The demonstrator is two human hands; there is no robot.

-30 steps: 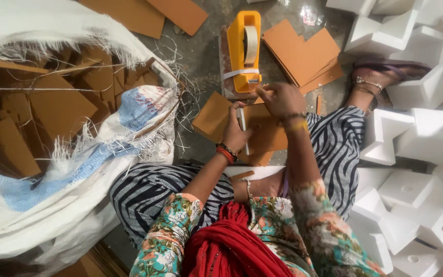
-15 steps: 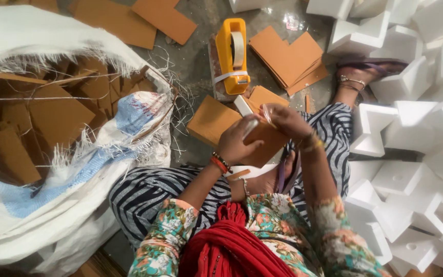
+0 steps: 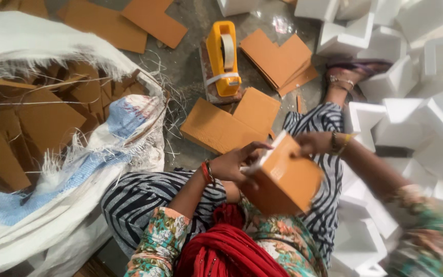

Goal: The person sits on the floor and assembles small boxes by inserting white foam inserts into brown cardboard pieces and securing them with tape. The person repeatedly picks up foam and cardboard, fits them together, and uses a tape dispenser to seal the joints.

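I hold a brown cardboard-wrapped block (image 3: 285,177) above my lap; white foam shows along its top edge. My left hand (image 3: 237,163) grips its left side, with red bangles on the wrist. My right hand (image 3: 313,143) holds the upper right corner, with a bracelet on that wrist. A yellow tape dispenser (image 3: 222,57) with a white tape roll lies on the floor beyond my knees, apart from both hands. An L-shaped cardboard piece (image 3: 232,122) lies flat just in front of my legs.
A large white woven sack (image 3: 52,154) full of cardboard cutouts fills the left. White foam corner pieces (image 3: 421,92) are heaped on the right. More cardboard pieces (image 3: 278,59) lie near the dispenser and further ones (image 3: 124,20) at the top. My foot (image 3: 344,79) rests by the foam.
Both hands came back from the tape dispenser toward my lap. The cardboard-wrapped block has been lifted and turned, so it is larger in view.
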